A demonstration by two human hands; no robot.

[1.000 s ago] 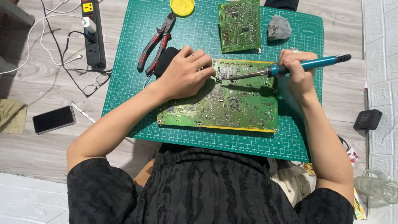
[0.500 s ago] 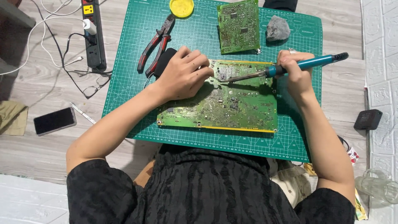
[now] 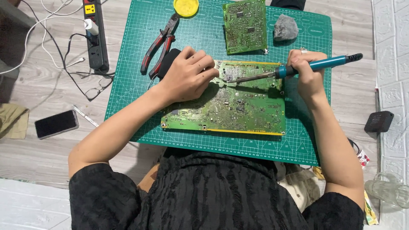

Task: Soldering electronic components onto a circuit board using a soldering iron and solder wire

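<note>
Little shift since earlier, soldering iron tip holds at board's upper edge, right hand fingers clenched around teal handle, left hand fingers curled, pressing large green circuit board, board flat on green cutting mat, pliers nearby.

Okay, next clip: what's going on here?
A person sits over a green cutting mat and works on a large green circuit board. The right hand holds a teal-handled soldering iron, its tip on the board's upper edge. The left hand rests on the board's upper left. A smaller board, red-handled pliers and a yellow tin lie farther up the mat.
</note>
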